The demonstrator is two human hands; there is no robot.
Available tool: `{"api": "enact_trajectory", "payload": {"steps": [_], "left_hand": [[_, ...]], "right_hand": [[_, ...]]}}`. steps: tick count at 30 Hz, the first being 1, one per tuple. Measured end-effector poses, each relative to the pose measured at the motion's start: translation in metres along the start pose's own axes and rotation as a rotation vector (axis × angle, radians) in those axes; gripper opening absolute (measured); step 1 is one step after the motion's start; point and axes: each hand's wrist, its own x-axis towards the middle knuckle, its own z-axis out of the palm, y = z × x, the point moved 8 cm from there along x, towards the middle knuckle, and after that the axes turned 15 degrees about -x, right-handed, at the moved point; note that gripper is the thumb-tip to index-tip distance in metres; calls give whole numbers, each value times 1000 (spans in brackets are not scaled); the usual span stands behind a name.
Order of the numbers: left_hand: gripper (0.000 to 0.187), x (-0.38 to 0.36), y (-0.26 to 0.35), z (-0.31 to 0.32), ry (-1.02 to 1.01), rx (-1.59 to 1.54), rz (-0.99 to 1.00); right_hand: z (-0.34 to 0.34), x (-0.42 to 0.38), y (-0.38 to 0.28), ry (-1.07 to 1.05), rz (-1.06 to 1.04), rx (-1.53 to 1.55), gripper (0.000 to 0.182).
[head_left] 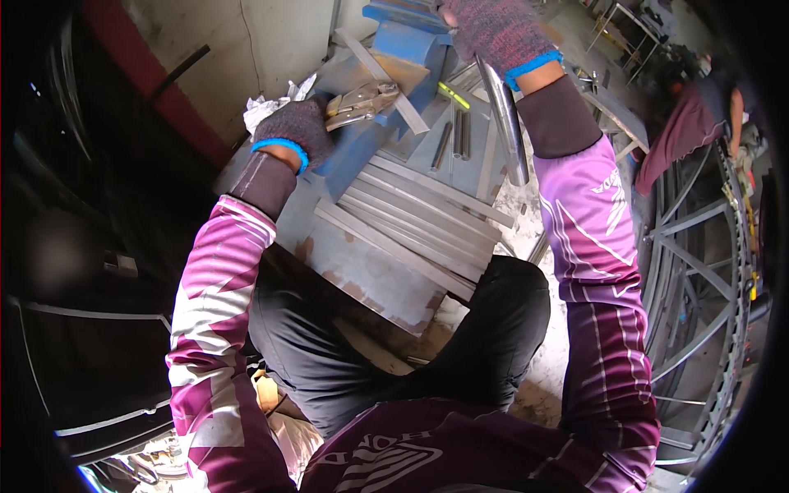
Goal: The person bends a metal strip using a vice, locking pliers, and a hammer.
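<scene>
My left hand (292, 131), in a dark knitted glove with blue cuff, is closed around the handles of locking pliers (362, 103). Their jaws are at a flat metal strip (411, 113), which slants across the blue bench vise (403, 45). My right hand (501, 37), gloved alike, is curled at the top edge, its fingertips partly out of frame. A shiny metal tube (503, 123) runs from beneath that hand towards me; its upper end is hidden by the glove.
Several flat metal bars (419, 218) lie side by side on the worn metal work table (362, 283). Short dark tubes (462, 135) and a yellow-green marker (454, 95) lie beyond. A white crumpled rag (275, 107) is behind my left hand. At right are a metal frame (699, 271) and another person (682, 131).
</scene>
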Motion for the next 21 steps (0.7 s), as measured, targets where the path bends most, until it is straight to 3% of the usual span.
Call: {"api": "enact_trajectory", "payload": {"steps": [1, 3, 6, 7, 9, 11, 13, 17, 18, 20, 21], "left_hand": [[31, 1, 0, -1, 4, 0, 7], [31, -1, 3, -5, 19, 16, 5], [39, -7, 13, -9, -49, 2, -14], [40, -7, 12, -6, -62, 11, -22], [43, -7, 6, -3, -94, 3, -56], [43, -1, -4, 9, -88, -116, -32], [43, 3, -9, 14, -101, -118, -27], [44, -1, 2, 1, -150, -39, -11], [43, 1, 2, 2, -130, -74, 6], [42, 1, 0, 2, -152, -77, -8], [41, 0, 1, 2, -171, -85, -17]], "right_hand": [[4, -2, -5, 3, -10, 7, 26], [34, -14, -14, -241, 0, 66, 38], [134, -98, -51, -353, 145, 287, 43], [117, -91, -46, -347, 150, 277, 43], [96, -88, -35, -643, 513, 601, 49], [90, -103, -36, -588, 646, 571, 55], [84, -119, -36, -549, 839, 781, 60], [128, -187, -55, -241, 891, 710, 52], [112, -176, -57, -235, 891, 713, 52], [117, -197, -82, -580, 1384, 1264, 42], [121, -198, -84, -579, 1387, 1274, 42]]}}
